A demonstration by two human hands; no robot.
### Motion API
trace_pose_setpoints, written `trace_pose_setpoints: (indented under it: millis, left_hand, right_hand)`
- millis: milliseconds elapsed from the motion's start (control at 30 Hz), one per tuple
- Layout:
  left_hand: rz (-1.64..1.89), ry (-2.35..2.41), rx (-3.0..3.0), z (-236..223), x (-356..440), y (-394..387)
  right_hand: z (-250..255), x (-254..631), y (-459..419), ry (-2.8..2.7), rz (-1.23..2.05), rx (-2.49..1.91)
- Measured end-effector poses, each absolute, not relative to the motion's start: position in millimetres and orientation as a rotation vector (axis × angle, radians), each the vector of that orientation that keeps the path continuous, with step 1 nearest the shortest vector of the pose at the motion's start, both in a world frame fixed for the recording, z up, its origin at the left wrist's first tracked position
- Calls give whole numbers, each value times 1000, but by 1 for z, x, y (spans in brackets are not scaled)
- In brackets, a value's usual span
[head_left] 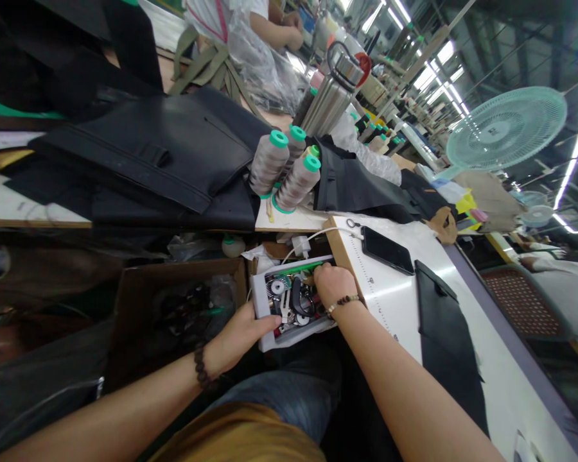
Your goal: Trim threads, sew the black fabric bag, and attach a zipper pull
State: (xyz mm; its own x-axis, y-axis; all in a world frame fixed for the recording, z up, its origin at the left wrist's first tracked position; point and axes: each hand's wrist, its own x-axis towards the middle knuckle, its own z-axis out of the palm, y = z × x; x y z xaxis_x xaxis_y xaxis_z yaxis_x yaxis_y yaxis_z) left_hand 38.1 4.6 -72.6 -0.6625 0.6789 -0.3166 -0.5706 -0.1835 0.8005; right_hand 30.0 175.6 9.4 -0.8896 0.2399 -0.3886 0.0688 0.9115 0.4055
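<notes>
A small grey-white open drawer or box (296, 337) lies over my lap, below the table edge. My left hand (250, 328) grips its near left side, with the thumb over the rim. Inside lie metal bobbins (278, 287), a black looped piece (297, 296), small metal parts and a green strip (301, 269). Down in the right end of the box is my right hand (334, 285), its fingers curled. The fingertips are hidden, so whatever they hold cannot be made out.
Grey thread cones (297, 185) and a steel bottle (334, 93) stand beyond the box. Black sheet pieces (164, 147) cover the left table. To the right are a plugged-in phone (388, 249) and a black panel (446, 340). A cardboard carton (178, 273) sits left; a person's arm (274, 32) shows behind.
</notes>
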Motion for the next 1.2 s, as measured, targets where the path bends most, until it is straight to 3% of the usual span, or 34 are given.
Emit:
trace_pose_setpoints:
  millis: [367, 800, 1200]
  left_hand:
    - [1907, 1265, 155, -69, 38, 5]
    - [1926, 1204, 208, -63, 36, 28]
    - [1916, 1173, 140, -56, 36, 42]
  right_hand:
    - [19, 51, 173, 2810, 587, 278]
    - [17, 81, 175, 2990, 184, 274]
    - [14, 98, 187, 3115, 200, 162]
